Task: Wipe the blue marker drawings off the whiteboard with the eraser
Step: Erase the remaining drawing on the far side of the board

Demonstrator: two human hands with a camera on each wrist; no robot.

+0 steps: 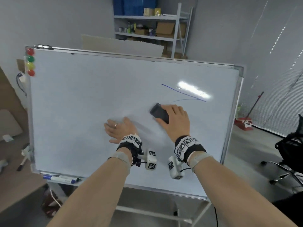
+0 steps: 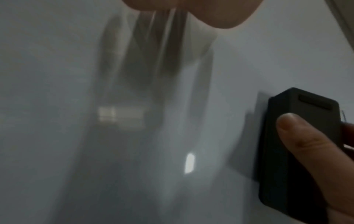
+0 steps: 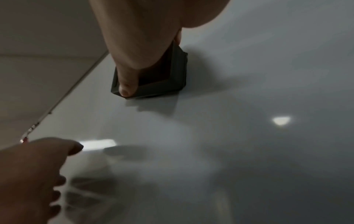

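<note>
The whiteboard (image 1: 82, 104) stands tilted on its frame in front of me. Two thin blue marker lines (image 1: 183, 93) run across its upper right, under a bright glare patch. My right hand (image 1: 176, 119) grips a black eraser (image 1: 159, 113) and holds it flat against the board, below and left of the lines. The eraser (image 2: 298, 145) shows with a thumb on its side in the left wrist view, and the eraser (image 3: 162, 78) appears under my fingers in the right wrist view. My left hand (image 1: 118, 129) lies flat on the board with its fingers spread, left of the eraser.
Coloured magnets (image 1: 30, 62) sit at the board's top left corner. Markers (image 1: 60, 177) lie in the tray at the bottom left. A shelf unit (image 1: 150, 27) stands behind the board. A red broom (image 1: 246, 120) and a black office chair (image 1: 291, 145) are on the right.
</note>
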